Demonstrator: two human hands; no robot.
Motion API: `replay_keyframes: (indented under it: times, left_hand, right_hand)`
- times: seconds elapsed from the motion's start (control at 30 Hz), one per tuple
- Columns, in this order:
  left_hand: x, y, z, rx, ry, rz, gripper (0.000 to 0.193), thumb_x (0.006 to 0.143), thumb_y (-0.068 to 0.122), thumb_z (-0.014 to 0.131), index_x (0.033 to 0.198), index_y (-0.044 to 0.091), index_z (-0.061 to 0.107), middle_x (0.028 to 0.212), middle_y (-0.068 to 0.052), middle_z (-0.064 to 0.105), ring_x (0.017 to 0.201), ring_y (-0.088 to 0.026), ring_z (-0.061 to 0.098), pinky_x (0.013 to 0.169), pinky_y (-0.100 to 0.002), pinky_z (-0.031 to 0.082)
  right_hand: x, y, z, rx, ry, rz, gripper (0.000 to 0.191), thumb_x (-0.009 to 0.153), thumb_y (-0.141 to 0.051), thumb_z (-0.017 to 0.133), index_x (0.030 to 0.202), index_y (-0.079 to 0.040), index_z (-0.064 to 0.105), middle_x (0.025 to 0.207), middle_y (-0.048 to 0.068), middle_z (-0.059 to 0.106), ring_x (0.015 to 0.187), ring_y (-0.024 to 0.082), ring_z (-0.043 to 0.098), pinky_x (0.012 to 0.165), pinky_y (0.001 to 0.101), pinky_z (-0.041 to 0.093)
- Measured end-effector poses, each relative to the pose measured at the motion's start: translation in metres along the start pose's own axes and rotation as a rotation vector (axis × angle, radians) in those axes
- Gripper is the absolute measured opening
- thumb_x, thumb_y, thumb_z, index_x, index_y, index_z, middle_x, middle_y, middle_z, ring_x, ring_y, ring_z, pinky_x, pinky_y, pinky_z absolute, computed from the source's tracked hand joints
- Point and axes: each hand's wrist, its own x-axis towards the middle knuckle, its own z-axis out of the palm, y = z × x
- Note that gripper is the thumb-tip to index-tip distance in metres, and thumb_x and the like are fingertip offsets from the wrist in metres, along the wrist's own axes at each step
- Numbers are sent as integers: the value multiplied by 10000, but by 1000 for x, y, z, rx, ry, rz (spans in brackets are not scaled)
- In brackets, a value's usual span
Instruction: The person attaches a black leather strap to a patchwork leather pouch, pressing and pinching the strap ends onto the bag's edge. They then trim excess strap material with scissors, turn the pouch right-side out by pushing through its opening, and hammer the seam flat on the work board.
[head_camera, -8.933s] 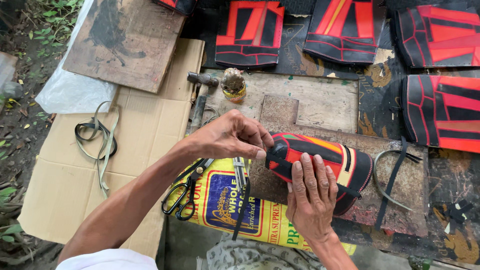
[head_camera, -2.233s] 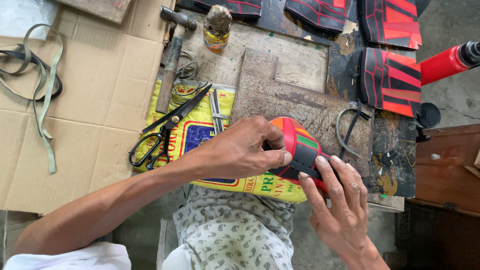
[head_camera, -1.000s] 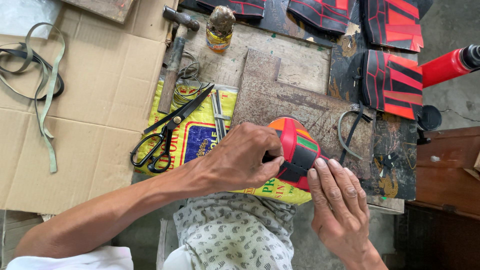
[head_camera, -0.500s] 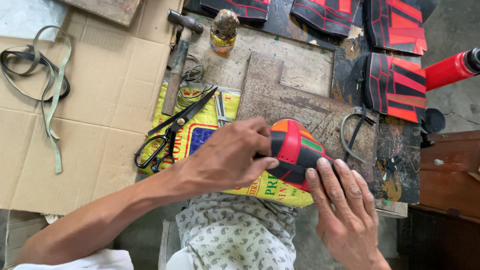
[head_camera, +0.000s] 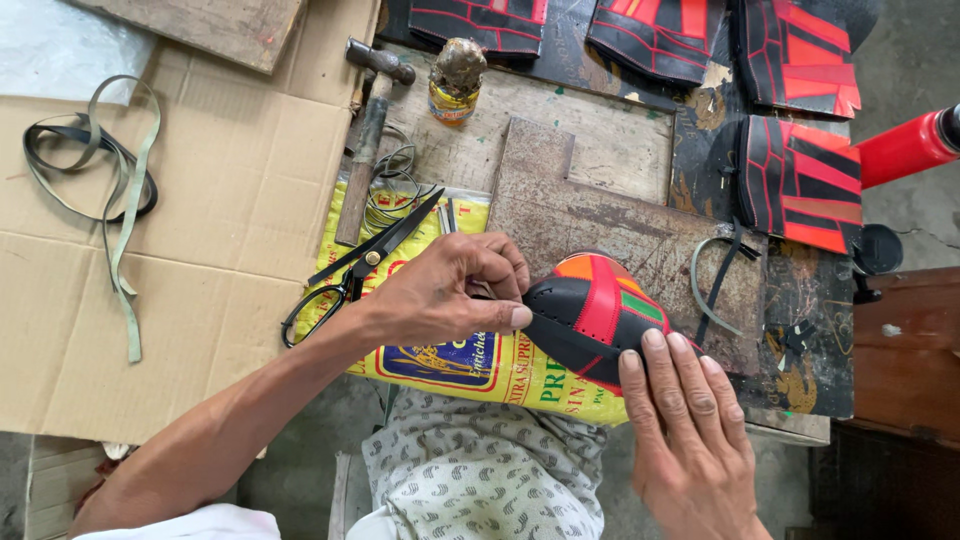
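Shoe upper (head_camera: 592, 315), black with red, orange and green panels, lies on the worn board (head_camera: 560, 200) over the yellow sack (head_camera: 450, 360); my left hand (head_camera: 440, 295) pinches its near edge, fingers closed together on it, while my right hand (head_camera: 690, 430) presses it flat with fingers spread. Risk, as I judge it: uneven right-hand pressure lets the upper slide on the slick sack, or the pinched edge creases. Compared with half a second earlier, my right fingers lie further onto the upper; the scissors (head_camera: 355, 270) have not moved.

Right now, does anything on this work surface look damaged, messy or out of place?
Nothing is spilled. The glue jar is caked with dried residue, and the boards are stained and worn. Both hands, left hand and right hand, rest on the shoe upper.
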Motion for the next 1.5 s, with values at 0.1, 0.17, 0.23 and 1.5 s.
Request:
replay_keyframes:
  times: [0.1, 0.17, 0.23, 1.5]
  left_hand:
    - [0, 2, 1, -52, 0, -21, 234, 838, 192, 812, 775, -7, 708, 968, -22, 633, 826, -95, 594, 687, -269, 494]
    - [0, 3, 0, -68, -7, -22, 247, 843, 198, 808, 776, -12, 697, 973, -23, 631, 828, -93, 594, 687, -267, 497]
    - [0, 3, -1, -53, -12, -11, 249, 843, 209, 806, 789, -12, 704, 979, -22, 634, 833, -93, 602, 698, -265, 502]
    - [9, -13, -22, -161, -127, 10, 155, 845, 178, 809, 841, 24, 795, 1045, -55, 695, 908, -114, 661, 746, -264, 535]
  right_hand:
    - [2, -5, 1, -10, -4, 7, 511, 853, -21, 604, 1362, -16, 651, 1455, 172, 590, 1380, 339, 530, 1177, 493, 359]
    - [3, -7, 1, -2, -5, 2, 520, 840, -60, 617, 1358, -28, 653, 1454, 155, 590, 1369, 348, 525, 1166, 497, 346]
    - [4, -8, 0, -21, -14, 9, 526, 838, -69, 624, 1362, -45, 658, 1457, 150, 590, 1370, 350, 526, 1166, 492, 341]
    - [32, -20, 13, 6, -61, 4, 506, 933, -263, 603, 1426, -149, 613, 1529, 76, 525, 1418, 366, 467, 1180, 508, 334]
